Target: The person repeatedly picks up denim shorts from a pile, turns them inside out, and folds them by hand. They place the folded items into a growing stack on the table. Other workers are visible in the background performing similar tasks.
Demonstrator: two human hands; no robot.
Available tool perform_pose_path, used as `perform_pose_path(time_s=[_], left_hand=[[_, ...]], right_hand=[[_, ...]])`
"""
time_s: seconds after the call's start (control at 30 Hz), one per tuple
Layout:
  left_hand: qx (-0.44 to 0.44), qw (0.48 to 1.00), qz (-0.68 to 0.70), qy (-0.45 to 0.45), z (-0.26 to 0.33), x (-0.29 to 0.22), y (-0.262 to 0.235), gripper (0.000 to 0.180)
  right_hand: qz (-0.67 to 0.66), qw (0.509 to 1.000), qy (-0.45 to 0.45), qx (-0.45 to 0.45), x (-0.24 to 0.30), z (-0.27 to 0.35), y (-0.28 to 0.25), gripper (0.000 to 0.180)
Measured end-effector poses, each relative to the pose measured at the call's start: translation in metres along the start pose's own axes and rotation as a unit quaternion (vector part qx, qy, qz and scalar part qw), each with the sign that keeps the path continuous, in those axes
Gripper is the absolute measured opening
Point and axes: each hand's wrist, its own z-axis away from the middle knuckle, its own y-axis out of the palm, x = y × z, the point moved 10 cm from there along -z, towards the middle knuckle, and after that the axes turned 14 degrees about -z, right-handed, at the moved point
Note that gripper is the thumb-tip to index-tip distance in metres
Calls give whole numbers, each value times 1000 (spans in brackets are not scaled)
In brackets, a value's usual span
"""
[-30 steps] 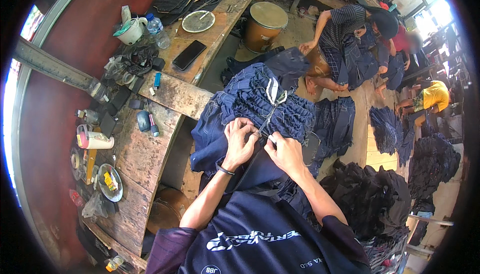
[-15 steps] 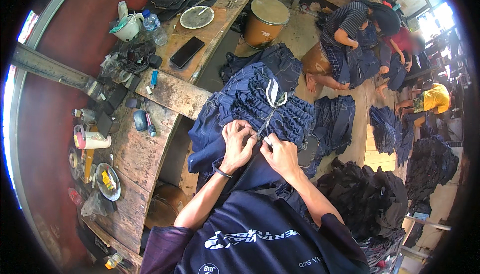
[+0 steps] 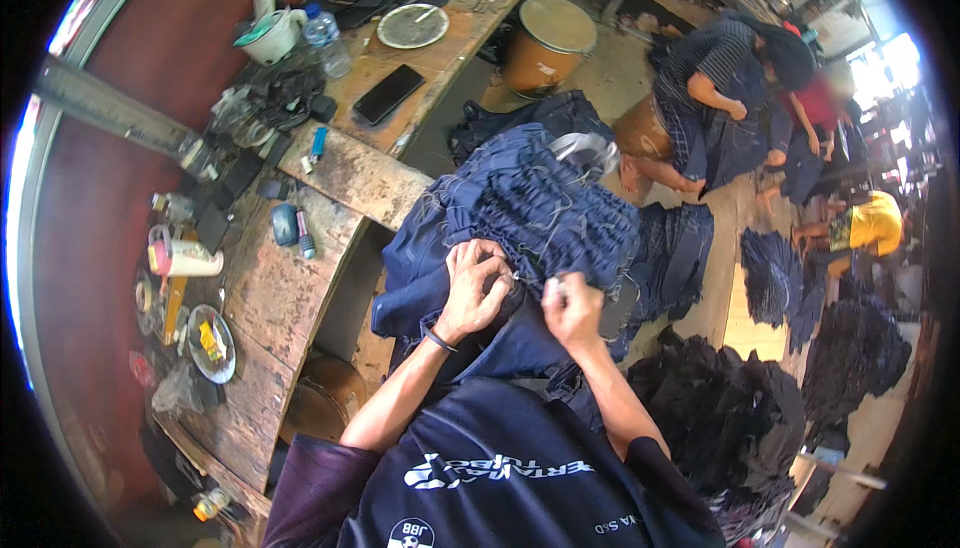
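Dark blue pleated garment (image 3: 530, 213): bunched at centre, propped against tabletop (image 3: 270, 298) edge for trimming. Left hand (image 3: 472, 283) fingers curl, pinching fabric taut. Right hand (image 3: 570, 310), at 3 o'clock, pinches a small pale tool.

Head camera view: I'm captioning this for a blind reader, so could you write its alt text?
A person's left hand and right hand pinch a dark blue gathered garment beside a cluttered wooden workbench. Other people sit on the floor among piles of dark cloth.
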Motion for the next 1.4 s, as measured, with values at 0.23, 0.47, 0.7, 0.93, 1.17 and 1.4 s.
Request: perform_pose_path(time_s=[0.23,0.47,0.7,0.93,1.17,1.4], left_hand=[[-38,997,-31,65,5,3,-4,17],[-43,986,-83,136,12,-5,8,41],[109,961,-172,188,19,-20,4,69],[175,946,-164,217,10,-23,-4,82],[85,917,-206,332,-37,-26,-19,68],[-66,911,-327,241,-112,-22,-33,127]], right_hand=[[-97,984,136,64,35,-51,32,19],[-54,919,-82,382,117,-61,331,23],[84,820,-114,555,104,33,556,23],[-118,971,-59,197,129,-93,306,56],[215,950,212,-84,50,-7,-31,119],[168,940,230,-187,-32,55,-59,77]])
